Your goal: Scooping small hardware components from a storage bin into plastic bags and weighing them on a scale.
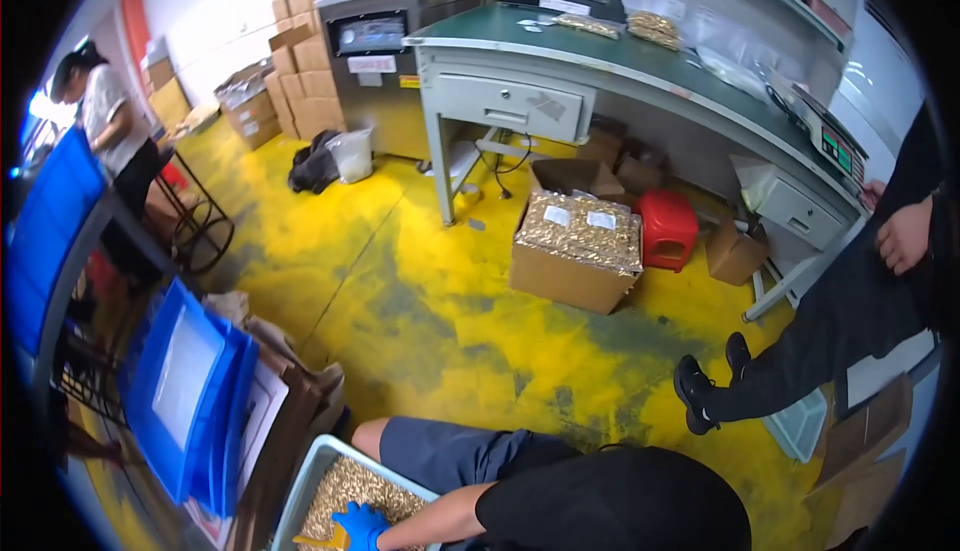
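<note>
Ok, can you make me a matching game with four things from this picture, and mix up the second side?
Column 1
1. Gloved hand
2. Plastic stool
3. Tabletop
4. Tub by the bare knee

Column 2
A. Red, on the yellow floor
B. Filled with small golden pieces
C. Blue, inside the tub
D. Green, above a pale drawer

Right pairs
1-C, 2-A, 3-D, 4-B

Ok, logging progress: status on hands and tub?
Gloved right hand on yellow tool; left hand out of view. Tub holds gold-coloured pieces. Knee beside tub.
</note>
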A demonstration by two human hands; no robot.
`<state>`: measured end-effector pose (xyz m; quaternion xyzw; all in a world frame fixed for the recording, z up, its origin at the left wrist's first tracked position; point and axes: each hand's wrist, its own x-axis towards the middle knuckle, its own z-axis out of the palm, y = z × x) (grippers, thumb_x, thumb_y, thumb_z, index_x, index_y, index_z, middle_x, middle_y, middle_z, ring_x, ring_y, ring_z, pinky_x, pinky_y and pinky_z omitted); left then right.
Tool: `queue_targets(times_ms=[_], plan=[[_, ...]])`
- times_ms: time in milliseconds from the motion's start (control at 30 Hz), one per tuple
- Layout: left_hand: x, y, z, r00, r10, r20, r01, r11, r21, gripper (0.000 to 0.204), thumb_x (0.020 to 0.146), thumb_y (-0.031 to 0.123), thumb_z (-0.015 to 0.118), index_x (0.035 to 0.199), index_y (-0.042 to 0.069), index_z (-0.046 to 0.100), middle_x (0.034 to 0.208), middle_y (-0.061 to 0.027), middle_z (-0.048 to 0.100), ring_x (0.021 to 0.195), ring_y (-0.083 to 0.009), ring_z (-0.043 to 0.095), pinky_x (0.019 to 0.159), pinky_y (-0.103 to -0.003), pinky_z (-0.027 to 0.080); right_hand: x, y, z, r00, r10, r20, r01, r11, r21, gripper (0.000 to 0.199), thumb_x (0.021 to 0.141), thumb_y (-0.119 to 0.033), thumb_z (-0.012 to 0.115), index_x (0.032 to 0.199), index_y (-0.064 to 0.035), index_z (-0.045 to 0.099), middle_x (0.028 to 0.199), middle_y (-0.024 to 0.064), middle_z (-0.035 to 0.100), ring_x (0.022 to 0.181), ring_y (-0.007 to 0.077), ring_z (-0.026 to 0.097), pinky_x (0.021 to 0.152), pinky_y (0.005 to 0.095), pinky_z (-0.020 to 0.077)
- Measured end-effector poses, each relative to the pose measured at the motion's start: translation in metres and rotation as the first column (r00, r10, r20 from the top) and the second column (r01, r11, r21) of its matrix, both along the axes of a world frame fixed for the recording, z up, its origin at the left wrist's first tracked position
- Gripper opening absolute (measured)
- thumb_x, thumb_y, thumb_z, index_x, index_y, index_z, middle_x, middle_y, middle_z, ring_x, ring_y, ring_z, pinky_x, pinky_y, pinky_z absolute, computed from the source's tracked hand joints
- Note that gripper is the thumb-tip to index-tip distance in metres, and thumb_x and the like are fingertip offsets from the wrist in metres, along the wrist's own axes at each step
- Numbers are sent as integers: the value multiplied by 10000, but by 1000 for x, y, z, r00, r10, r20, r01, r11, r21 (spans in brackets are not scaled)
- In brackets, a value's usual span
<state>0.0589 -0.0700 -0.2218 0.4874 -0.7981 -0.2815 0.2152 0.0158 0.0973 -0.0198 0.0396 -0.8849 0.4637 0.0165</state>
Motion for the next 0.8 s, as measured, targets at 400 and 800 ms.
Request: queue_targets(times_ms=[400,800], plan=[[-43,-16,-34,912,-321,256,407,788,-462,374,856,287,434,1160,82,508,1061,-192,562,963,-347,526,829,-420,420,-176,25,-187,349,157,924,90,976,-200,226,792,-221,533,680,-51,632,702,94,617,598,229,562,539,383,450],[-59,13,-3,847,-515,129,522,764,-379,354,861,268,441,1116,36,523,1068,-218,535,982,-362,498,849,-419,397,-135,7,-196,631,567,530,112,610,-785,214,786,-219,540,698,-46,629,696,83,616,599,198,564,532,359,449]])
